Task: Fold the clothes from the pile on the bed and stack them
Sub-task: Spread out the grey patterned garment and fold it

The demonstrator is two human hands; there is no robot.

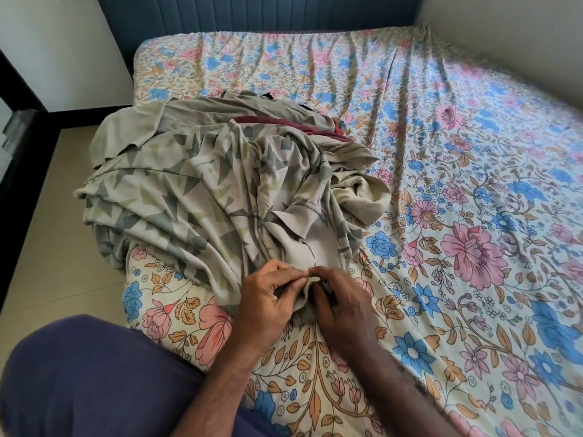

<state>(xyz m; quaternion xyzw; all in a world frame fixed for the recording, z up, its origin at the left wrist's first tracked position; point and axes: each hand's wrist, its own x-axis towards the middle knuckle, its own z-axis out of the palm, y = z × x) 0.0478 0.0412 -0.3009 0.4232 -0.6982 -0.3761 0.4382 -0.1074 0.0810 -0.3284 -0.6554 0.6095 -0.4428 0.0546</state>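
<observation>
A pile of clothes (176, 146) lies on the left side of the bed. On top is a beige garment with grey and green triangle print (176, 197), its collar turned toward me. Under it show a plain grey-beige piece (135, 127) and a dark red piece (284, 124). My left hand (268, 301) and my right hand (340, 304) meet at the near hem of the printed garment. Both pinch its edge between thumb and fingers, close together.
The bed (457, 190) wears a floral sheet in pink, blue and orange. A dark blue headboard (252, 14) runs along the far side. Tiled floor (53, 234) lies left of the bed. My leg in dark blue cloth (94, 380) fills the lower left.
</observation>
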